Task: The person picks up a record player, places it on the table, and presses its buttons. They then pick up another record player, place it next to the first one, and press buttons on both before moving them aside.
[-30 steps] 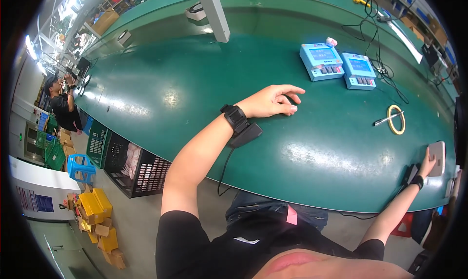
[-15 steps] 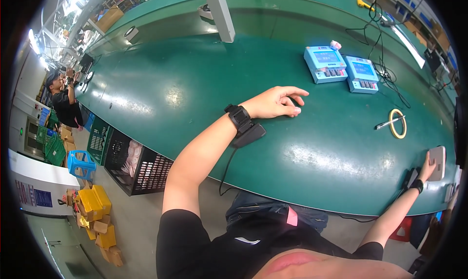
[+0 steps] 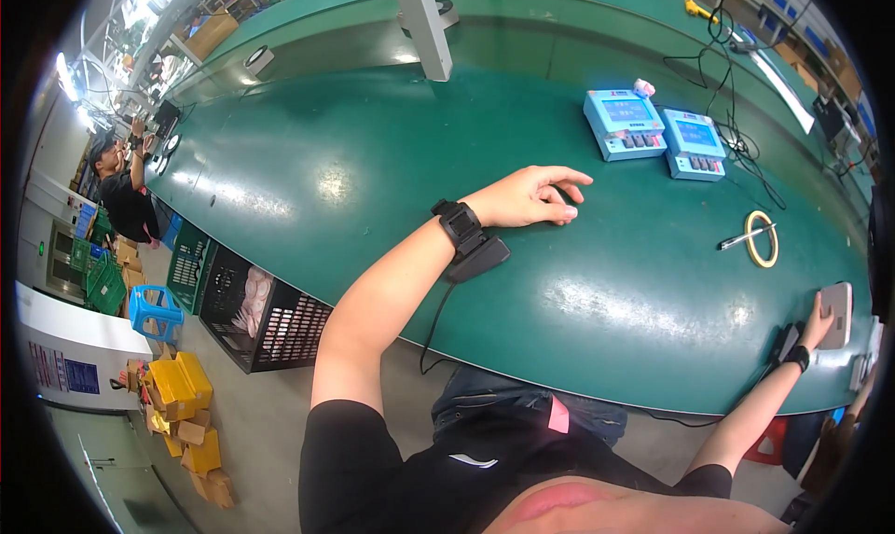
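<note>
My left hand [image 3: 530, 198] rests on the green tabletop [image 3: 447, 170] with its fingers loosely apart and nothing in them. A black strapped device sits on that wrist, with a cable running down over the table edge. Far to the right, my right hand [image 3: 818, 325] grips a pale, flat, round-cornered slab [image 3: 838, 310] by its near left side. What kind of thing it is, I cannot make out. Between the hands lie a cream tape ring [image 3: 772, 239] and a silver-and-black pen [image 3: 746, 236] crossing it.
Two light-blue boxes with screens, the larger box [image 3: 623, 124] and the smaller box [image 3: 694, 144], stand beyond my left hand near tangled black cables [image 3: 736, 142]. A grey post [image 3: 424, 30] rises at the back. Below the table's left edge is a black crate [image 3: 280, 329]; a person [image 3: 126, 194] stands far left.
My hands hold almost the same places. The whole view has shifted very slightly, and the person at far left has moved an arm a little.
</note>
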`<action>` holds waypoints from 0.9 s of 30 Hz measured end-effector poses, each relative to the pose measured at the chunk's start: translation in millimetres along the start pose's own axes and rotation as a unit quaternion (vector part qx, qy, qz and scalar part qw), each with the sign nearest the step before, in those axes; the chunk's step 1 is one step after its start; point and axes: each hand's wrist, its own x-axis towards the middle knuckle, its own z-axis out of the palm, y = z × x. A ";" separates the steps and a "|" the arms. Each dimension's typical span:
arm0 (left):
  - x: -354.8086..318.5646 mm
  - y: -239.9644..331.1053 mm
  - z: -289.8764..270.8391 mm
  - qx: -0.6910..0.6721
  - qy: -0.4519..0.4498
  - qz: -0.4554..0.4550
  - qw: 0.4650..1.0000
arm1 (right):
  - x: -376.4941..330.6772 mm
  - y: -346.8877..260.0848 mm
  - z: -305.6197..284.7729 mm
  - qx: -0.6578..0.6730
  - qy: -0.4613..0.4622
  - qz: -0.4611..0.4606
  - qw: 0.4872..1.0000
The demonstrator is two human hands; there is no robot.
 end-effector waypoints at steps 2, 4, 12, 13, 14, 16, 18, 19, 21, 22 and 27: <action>0.9 0.1 0.2 0.001 0.000 0.000 1.000 | 3.1 0.6 -3.7 0.004 -0.002 0.001 1.000; 2.2 1.2 0.5 0.006 -0.001 0.002 1.000 | 4.1 -2.3 -7.7 0.014 -0.008 0.003 1.000; -1.5 6.0 0.5 0.008 0.005 -0.014 1.000 | -15.9 -98.6 -11.9 0.588 -0.134 0.178 0.778; -1.4 7.5 1.0 0.004 0.006 -0.018 1.000 | -16.0 -112.4 -5.7 0.675 -0.207 0.232 0.670; 1.2 6.4 3.2 -0.002 0.000 -0.016 1.000 | -17.9 -130.2 -7.3 0.743 -0.269 0.274 0.549; 0.4 6.5 2.6 -0.002 0.005 -0.019 1.000 | -46.9 -191.4 18.6 0.744 -0.311 0.326 0.493; -0.6 6.5 3.0 -0.006 0.013 -0.022 1.000 | -72.8 -231.2 49.6 0.747 -0.354 0.318 0.464; -0.6 7.0 3.3 -0.005 0.013 -0.024 1.000 | -95.9 -260.0 59.5 0.746 -0.372 0.287 0.473; -4.1 5.7 1.9 -0.005 0.020 -0.028 0.999 | -172.7 -343.8 59.7 0.738 -0.432 0.256 0.450; -7.4 4.8 0.5 -0.004 0.025 -0.032 0.999 | -212.7 -385.3 53.2 0.732 -0.474 0.254 0.418; -2.1 9.2 2.3 -0.014 0.017 -0.041 0.999 | -288.1 -401.2 72.3 0.621 -0.596 0.172 0.479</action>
